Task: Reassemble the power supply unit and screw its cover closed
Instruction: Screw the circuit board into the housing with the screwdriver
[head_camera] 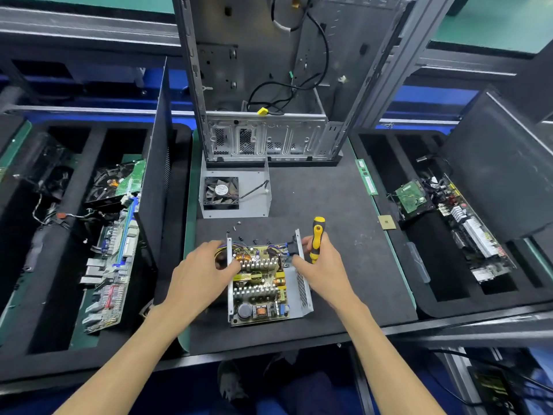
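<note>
near centre on the dark mat, an open grey metal power supply case (300,298) shows its circuit board. the left hand (200,275) grips its left wall, steadying it; the right hand (321,265) clasps a yellow-and-black screwdriver (317,238) while fingering the right wall. its fan-fitted grey cover (236,191) waits beyond.

2 hands (206,271) (321,259), 1 screwdriver (317,238), 1 fan (221,192) (cover-mounted)
</note>
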A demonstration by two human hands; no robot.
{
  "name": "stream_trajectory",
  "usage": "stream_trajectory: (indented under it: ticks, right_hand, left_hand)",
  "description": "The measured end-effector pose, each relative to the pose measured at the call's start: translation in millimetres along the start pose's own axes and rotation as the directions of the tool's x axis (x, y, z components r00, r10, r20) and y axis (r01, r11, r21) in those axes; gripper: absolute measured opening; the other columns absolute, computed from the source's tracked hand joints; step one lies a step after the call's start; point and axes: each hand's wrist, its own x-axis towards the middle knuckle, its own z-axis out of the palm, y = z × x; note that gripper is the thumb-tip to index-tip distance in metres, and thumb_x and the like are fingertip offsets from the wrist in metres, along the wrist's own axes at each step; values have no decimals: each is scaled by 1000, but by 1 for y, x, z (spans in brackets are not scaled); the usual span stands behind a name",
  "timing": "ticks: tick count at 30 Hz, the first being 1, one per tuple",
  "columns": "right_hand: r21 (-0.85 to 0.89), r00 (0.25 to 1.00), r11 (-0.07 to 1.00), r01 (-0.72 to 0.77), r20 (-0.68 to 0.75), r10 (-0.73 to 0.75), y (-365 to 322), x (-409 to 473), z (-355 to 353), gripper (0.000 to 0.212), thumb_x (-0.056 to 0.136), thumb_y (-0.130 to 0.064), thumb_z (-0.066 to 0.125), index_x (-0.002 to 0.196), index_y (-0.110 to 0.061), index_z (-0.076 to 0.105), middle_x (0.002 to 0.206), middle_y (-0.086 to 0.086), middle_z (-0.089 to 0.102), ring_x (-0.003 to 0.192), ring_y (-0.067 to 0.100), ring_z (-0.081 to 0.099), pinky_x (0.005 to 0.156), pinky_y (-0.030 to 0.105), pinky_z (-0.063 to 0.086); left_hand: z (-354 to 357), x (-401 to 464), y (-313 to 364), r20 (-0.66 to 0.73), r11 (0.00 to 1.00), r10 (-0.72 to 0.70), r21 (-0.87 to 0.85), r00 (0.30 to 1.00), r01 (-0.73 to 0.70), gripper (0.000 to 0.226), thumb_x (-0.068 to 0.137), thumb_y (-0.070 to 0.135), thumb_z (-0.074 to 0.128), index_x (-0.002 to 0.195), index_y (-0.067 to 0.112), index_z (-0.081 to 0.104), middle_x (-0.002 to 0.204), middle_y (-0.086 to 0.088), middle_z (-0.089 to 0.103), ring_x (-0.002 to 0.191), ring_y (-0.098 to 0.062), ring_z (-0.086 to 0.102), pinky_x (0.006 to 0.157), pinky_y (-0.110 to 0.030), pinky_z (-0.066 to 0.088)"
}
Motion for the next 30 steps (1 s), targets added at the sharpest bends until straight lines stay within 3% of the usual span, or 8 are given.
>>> stream_trajectory:
  ticks: [2, 4, 6, 11, 15, 18, 23, 30]
  right_hand:
    - [31, 999, 999, 16, -49, -15, 3, -3, 3, 31, 86, -36, 79, 94, -30, 50, 91, -12, 63, 79, 2, 60, 69, 29, 52]
    - [80, 999, 997, -7, -42, 10, 7, -4, 4, 34, 84, -51, 78, 98, -33, 54, 90, -12, 66, 81, 1, 64, 73, 27, 54]
    - [113, 1000, 994, -9, -6, 9, 10, -3, 1, 37, 83, -61, 74, 99, -32, 56, 90, -13, 70, 85, -1, 67, 74, 24, 52]
    - [184, 995, 983, 22, 90, -39, 17, -1, -7, 42, 79, -67, 65, 101, -32, 58, 98, -20, 68, 90, 2, 67, 76, 20, 52]
    - [322, 988, 947, 9, 140, -57, 27, 1, -6, 17, 98, -41, 63, 102, -24, 60, 100, -12, 69, 91, 7, 68, 74, 22, 56]
    - [506, 982, 854, -118, 187, 25, 36, 5, -8, 24, 110, -22, 44, 109, -3, 58, 104, 7, 69, 87, 18, 69, 68, 31, 58]
    - [641, 951, 714, -283, 284, 122, 45, 17, -11, 21, 109, -12, 36, 92, -7, 47, 70, 13, 61, 50, 22, 55, 46, 33, 49]
    - [451, 981, 887, -104, 191, 18, 63, 18, 0, 21, 101, -29, 62, 86, -14, 60, 64, 2, 62, 49, 18, 60, 48, 35, 56]
  left_hand:
    - [-1, -2, 8, -94, 981, 181, 88, 979, -172, 59, 91, 39, 67, 144, 20, 50, 126, 3, 57, 113, -19, 56, 88, -35, 46]
    - [4, -1, 25, -149, 913, 401, 146, 904, -381, 56, 89, 37, 71, 139, 16, 54, 125, 1, 58, 117, -21, 53, 98, -38, 43]
    - [18, 6, 44, -98, 847, 518, 198, 850, -493, 51, 88, 39, 71, 133, 17, 59, 123, 0, 62, 118, -23, 55, 100, -38, 39]
    - [59, 34, 72, 178, 840, 425, 290, 888, -460, 52, 95, 45, 59, 140, 20, 52, 134, 2, 58, 126, -19, 49, 107, -35, 33]
    - [71, 42, 72, 172, 858, 396, 281, 902, -430, 40, 92, 38, 65, 127, 19, 58, 124, 2, 60, 118, -20, 52, 101, -34, 37]
    - [69, 42, 67, 139, 915, 361, 140, 922, -379, 38, 87, 28, 71, 123, 18, 62, 118, 1, 63, 114, -21, 54, 99, -36, 41]
    - [64, 37, 66, 123, 928, 359, 58, 925, -367, 42, 86, 24, 74, 126, 17, 65, 116, 4, 65, 110, -17, 52, 98, -34, 43]
    - [69, 36, 71, 171, 880, 345, 282, 923, -381, 40, 94, 39, 63, 130, 21, 60, 122, 5, 59, 115, -18, 49, 99, -31, 39]
